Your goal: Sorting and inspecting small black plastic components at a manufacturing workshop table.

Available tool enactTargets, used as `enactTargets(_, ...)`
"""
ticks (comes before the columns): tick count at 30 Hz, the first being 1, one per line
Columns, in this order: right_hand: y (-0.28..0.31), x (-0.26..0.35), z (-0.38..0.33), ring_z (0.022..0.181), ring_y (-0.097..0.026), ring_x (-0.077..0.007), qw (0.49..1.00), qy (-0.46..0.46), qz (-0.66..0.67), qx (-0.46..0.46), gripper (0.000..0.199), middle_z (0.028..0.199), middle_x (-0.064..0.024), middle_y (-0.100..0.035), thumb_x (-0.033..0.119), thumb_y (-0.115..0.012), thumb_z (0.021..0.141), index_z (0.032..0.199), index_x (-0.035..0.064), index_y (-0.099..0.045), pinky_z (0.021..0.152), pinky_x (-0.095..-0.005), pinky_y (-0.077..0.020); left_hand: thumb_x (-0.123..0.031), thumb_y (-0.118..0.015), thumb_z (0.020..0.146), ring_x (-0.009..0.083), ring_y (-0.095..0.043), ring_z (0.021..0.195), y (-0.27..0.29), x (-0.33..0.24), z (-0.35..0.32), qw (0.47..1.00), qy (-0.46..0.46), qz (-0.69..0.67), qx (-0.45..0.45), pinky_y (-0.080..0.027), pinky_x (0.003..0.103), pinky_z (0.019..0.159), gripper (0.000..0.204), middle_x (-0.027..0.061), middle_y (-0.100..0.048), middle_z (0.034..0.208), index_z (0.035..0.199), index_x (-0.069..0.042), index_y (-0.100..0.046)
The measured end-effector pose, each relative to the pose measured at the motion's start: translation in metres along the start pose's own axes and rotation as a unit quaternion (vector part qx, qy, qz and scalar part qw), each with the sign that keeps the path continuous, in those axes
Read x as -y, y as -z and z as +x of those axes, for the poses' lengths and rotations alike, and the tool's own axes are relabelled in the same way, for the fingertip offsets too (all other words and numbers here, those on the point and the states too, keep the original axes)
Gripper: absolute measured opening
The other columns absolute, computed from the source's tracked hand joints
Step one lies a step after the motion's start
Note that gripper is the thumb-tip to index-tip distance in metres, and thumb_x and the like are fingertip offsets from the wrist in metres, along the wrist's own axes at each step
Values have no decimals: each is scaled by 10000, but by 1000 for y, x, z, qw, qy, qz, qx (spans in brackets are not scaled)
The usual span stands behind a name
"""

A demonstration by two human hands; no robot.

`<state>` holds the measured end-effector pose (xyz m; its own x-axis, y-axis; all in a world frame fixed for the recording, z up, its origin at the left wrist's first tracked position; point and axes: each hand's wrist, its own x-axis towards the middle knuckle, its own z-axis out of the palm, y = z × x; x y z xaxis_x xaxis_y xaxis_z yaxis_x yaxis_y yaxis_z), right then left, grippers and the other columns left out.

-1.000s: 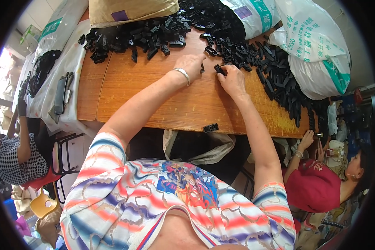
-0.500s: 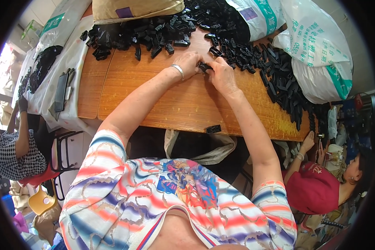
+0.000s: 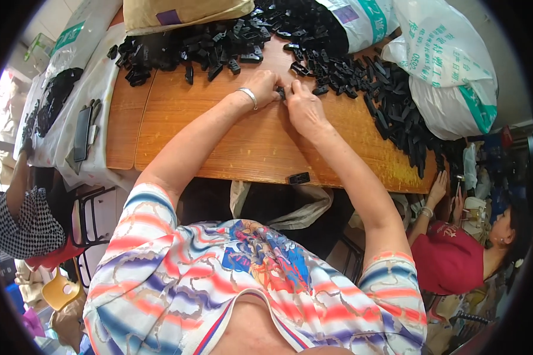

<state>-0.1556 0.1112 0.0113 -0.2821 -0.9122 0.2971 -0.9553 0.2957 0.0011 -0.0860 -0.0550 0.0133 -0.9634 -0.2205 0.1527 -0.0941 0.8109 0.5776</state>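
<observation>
Over the middle of the wooden table [image 3: 219,148], my left hand [image 3: 263,87] and my right hand [image 3: 306,110] meet at the fingertips. Both are closed on a small black plastic part [image 3: 281,93], mostly covered by the fingers. Beyond my left hand spreads a heap of black plastic pieces [image 3: 201,50]. A second heap, with longer black pieces [image 3: 391,109], lies to the right of my right hand. One more black plastic part [image 3: 298,178] rests alone at the table's near edge.
A tan sack [image 3: 189,15] and white-and-green bags [image 3: 450,65] stand behind the heaps. A dark phone-like slab [image 3: 83,135] lies on white sheeting at left. An open pale sack [image 3: 296,219] hangs below the near edge. Co-workers sit at left [image 3: 23,222] and right [image 3: 450,254].
My hands stay together, but the black part has turned and sunk deeper between my fingers. The whole view has shifted slightly. The left co-worker's arm has moved.
</observation>
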Motion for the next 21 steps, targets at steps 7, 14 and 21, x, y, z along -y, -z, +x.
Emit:
enactTargets(7,34,-28,-22,883,-645,-335,989,-100,111,-4,167,905,-135,-628,250,-670,882,948,115,-741,755,-424,-533,-93,-688,756,233,-677,764,23,5,11,972,-111,-55,201,-545,347,717,342,106,-713,840,1098,-83,-697)
enactTargets(14,15,-52,-9,891,-634,-305,996,-40,-81,-25,101,1028,-114,-552,71,-615,839,917,73,-679,758,-404,-558,-123,-736,790,283,-557,1143,-10,-14,60,986,-63,142,-65,-482,385,960,302,98,-588,1134,1086,-131,-675)
enactTargets(21,23,-72,-10,910,-666,-285,994,-4,-86,70,92,1040,-131,-552,26,-593,824,904,45,-633,722,-375,-586,-167,-723,811,287,-576,1073,-21,-12,56,989,-80,102,-67,-491,394,898,199,87,-618,1028,959,-94,-612)
